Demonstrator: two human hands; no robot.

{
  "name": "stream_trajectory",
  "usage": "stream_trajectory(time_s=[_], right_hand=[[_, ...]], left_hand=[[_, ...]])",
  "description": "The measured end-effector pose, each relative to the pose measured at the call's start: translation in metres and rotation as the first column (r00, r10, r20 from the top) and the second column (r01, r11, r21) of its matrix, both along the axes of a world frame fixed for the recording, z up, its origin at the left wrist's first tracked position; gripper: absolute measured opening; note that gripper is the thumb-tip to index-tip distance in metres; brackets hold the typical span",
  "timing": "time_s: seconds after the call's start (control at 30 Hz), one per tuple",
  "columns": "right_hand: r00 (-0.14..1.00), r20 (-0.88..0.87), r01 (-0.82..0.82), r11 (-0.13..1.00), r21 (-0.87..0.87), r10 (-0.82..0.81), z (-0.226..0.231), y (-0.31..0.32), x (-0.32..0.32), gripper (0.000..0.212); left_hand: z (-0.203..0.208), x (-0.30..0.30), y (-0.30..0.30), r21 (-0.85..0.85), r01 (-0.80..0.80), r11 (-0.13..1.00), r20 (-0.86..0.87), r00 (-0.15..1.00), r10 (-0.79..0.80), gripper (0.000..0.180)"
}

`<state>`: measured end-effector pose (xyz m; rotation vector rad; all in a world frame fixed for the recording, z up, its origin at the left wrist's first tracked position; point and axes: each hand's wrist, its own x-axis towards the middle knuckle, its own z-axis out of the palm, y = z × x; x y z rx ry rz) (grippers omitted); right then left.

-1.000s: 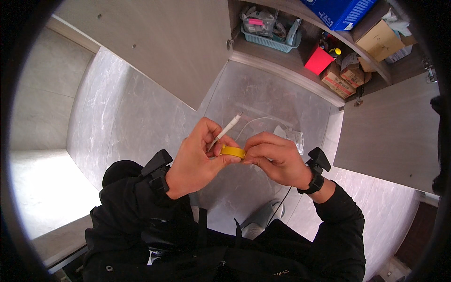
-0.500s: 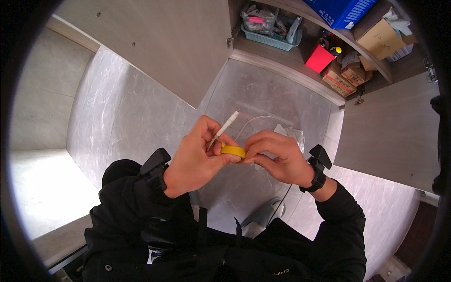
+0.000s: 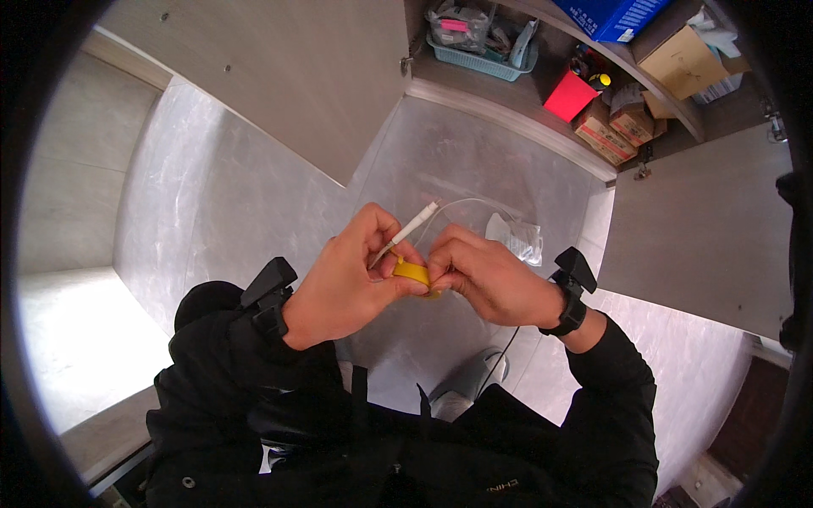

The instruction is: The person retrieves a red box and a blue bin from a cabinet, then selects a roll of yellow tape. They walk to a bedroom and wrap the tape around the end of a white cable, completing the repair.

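Note:
Between the thumb and fingers of my left hand [image 3: 339, 284] is a yellow roll of tape [image 3: 412, 271]. The same hand also holds a white cable plug [image 3: 415, 223], which sticks up past the fingers with its tip pointing away to the right. A thin white cable [image 3: 467, 201] loops beyond my hands. My right hand [image 3: 495, 279] pinches at the right side of the roll, close against the left fingertips. What its fingertips grip is mostly hidden, but a bit of yellow shows just below them.
Beyond my hands, a clear plastic bag [image 3: 523, 239] lies on the grey tiled floor [image 3: 474, 135]. Open cabinet doors [image 3: 288, 76] flank the space. On the shelves are a blue basket [image 3: 483, 61], a red bin [image 3: 569, 95], cardboard boxes [image 3: 605, 135] and a blue box [image 3: 605, 17].
My right hand has turned and shifted left, bringing its fingers closer to my left hand. The tape roll is tilted a little differently. The plastic bag shows more now.

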<state>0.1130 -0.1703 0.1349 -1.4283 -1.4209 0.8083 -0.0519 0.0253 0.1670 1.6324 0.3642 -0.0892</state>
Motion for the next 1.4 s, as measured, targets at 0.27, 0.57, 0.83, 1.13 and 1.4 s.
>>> stream_trajectory(time_s=[0.27,0.57,0.83,1.13,1.4], right_hand=[[0.990,-0.138,0.031,0.994,0.104,-0.016,0.004,-0.018,0.005,0.010],[0.973,-0.228,0.034,0.997,0.065,-0.018,0.001,-0.029,0.004,0.008],[0.745,-0.593,0.168,0.946,-0.277,-0.306,-0.063,-0.053,-0.033,0.011],[0.697,0.538,0.614,0.782,-0.108,-0.473,-0.183,-0.113,0.052,0.048],[0.711,0.688,0.585,0.665,-0.464,-0.145,-0.231,-0.109,0.079,0.097]], left_hand=[[0.009,0.002,0.008,-0.146,-0.038,0.989,0.027,0.999,0.043,0.053],[0.009,0.001,0.013,-0.156,-0.114,0.981,0.059,0.990,0.125,0.054],[0.014,-0.004,0.020,-0.059,-0.153,0.986,0.146,0.976,0.160,0.053],[0.020,-0.009,0.017,-0.199,0.065,0.978,0.051,0.997,-0.056,0.060],[0.029,-0.007,0.005,-0.385,0.059,0.921,-0.067,0.994,-0.091,0.067]])
